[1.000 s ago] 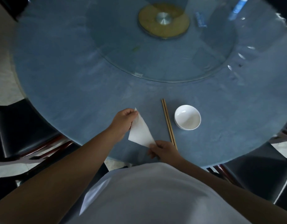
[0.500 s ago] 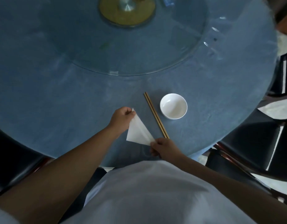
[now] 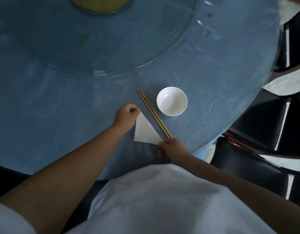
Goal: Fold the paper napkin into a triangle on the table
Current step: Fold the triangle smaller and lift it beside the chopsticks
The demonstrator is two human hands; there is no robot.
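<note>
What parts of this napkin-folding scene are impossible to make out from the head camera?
- White paper napkin: its far corner sits under the left hand and its near corner under the right hand, so the layer count is unclear.
- Yellow disc under the glass turntable: cut off by the top edge.
- Wooden chopsticks: near tips hidden by the right hand.

White paper napkin (image 3: 145, 131), folded triangle, flat on blue table (image 3: 213, 81). Left hand (image 3: 126, 115) pinches far corner; right hand (image 3: 173, 147) pinches near corner. Chopsticks (image 3: 153, 113), white bowl (image 3: 171, 101) just right.
</note>
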